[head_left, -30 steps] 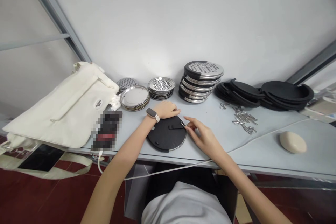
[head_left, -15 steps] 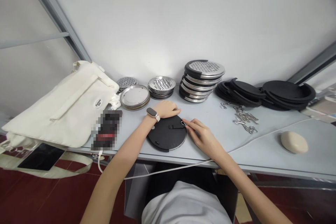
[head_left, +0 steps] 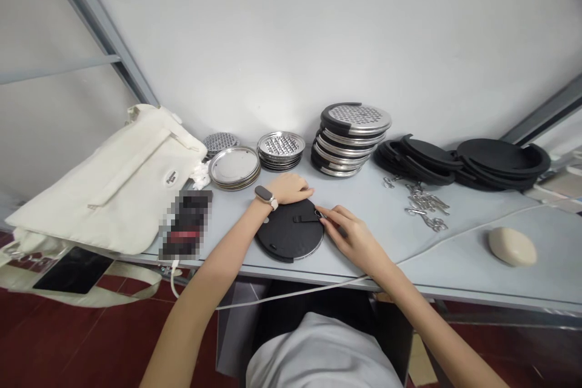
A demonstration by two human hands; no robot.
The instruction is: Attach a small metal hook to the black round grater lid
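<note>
Black and round, the disc [head_left: 288, 235] lies flat near the front edge of the tabletop [head_left: 552, 254], left of its middle. Loosely bent, the fingers of the left hand [head_left: 292, 189] rest over the disc's far rim; whether they grip it, I cannot tell. The right hand [head_left: 349, 231] pinches a small metal clip [head_left: 317, 213] between thumb and fingertips at the disc's right rim.

Along the wall [head_left: 273, 30], from left to right, stand small grater discs [head_left: 220, 141], plain metal discs [head_left: 234, 166] slightly nearer the front, a low grater stack [head_left: 280, 147], a tall black-and-silver stack [head_left: 357, 118], and two overlapping piles of black holders [head_left: 427, 154]. Loose metal clips [head_left: 425, 201] are scattered before the holders. A cream bag [head_left: 113, 188] fills the left end, with a pixelated dark object [head_left: 185, 225] between it and the left forearm.

A white cable [head_left: 436, 246] slants across the right front and passes beneath the right forearm, cutting off that side. Beyond it, a cream rounded block [head_left: 512, 247] sits near the front edge. Bare surface opens between the right hand and the loose clips; the disc's near rim almost reaches the front edge.
</note>
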